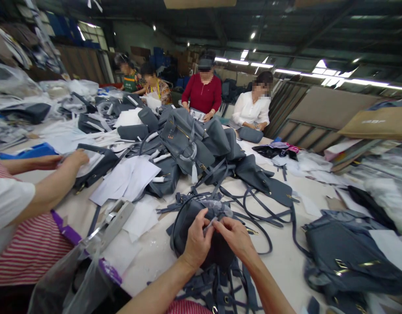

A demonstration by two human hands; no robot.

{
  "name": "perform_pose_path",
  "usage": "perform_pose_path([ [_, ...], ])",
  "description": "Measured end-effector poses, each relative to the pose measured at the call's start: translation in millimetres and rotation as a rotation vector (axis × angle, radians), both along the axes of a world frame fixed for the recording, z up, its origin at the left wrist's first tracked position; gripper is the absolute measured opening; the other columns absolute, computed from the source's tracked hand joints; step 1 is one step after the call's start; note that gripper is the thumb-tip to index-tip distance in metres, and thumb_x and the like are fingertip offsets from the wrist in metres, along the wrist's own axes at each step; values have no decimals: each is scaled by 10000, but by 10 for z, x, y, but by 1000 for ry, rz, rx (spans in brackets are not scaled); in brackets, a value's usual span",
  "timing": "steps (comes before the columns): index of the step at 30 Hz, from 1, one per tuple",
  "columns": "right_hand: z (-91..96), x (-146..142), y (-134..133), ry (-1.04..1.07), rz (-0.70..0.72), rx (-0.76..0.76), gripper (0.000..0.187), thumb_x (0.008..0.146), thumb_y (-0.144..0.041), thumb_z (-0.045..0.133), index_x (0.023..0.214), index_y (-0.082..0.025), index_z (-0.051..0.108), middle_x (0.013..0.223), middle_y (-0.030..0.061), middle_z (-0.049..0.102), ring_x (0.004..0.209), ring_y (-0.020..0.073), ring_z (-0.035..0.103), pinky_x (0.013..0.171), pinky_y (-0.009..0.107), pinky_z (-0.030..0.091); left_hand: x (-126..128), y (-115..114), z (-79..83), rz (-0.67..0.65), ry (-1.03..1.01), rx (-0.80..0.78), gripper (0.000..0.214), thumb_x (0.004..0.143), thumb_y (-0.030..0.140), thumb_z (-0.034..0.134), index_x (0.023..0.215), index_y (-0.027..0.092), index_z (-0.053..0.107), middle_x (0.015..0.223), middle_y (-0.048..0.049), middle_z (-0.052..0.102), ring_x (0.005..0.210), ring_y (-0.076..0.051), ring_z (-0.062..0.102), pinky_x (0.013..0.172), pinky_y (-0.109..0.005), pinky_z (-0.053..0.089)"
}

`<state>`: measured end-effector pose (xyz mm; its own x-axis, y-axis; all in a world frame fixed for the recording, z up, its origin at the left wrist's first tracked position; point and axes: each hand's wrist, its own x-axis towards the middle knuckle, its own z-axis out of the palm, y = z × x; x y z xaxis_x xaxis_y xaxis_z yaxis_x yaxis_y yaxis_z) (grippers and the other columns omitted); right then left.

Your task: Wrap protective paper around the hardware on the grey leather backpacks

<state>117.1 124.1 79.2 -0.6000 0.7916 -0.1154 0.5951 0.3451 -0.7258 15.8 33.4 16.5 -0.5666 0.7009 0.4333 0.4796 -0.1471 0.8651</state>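
Note:
A dark blue-grey bag [184, 220] lies on the table in front of me. Clear plastic wrap [220, 207] covers a part near its top, likely its handle. My left hand [197, 241] pinches the wrap between thumb and fingers. Close beside it, my right hand [236, 237] grips the same plastic, with the fingertips of both hands nearly touching. Below the bag lies a bunch of loose straps [225, 288] with gold buckles. What the plastic covers underneath is partly hidden by my hands.
A heap of similar bags [190, 139] rises behind, with long straps trailing around it. White paper sheets [127, 176] and a metal tool [109, 222] lie to the left. Another bag [348, 253] is at right. Several co-workers surround the table; one person's hand [78, 159] works close by on the left.

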Motion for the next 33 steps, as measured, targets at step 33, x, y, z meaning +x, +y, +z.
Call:
perform_pose_path([
  [33,-95,-72,-376,702,-301,-619,408,619,-335,750,975,-196,606,614,-62,569,423,50,366,400,180,205,-51,-133,304,-194,-538,-96,236,801,294,642,833,209,423,588,83,490,527,-88,463,525,-194,349],
])
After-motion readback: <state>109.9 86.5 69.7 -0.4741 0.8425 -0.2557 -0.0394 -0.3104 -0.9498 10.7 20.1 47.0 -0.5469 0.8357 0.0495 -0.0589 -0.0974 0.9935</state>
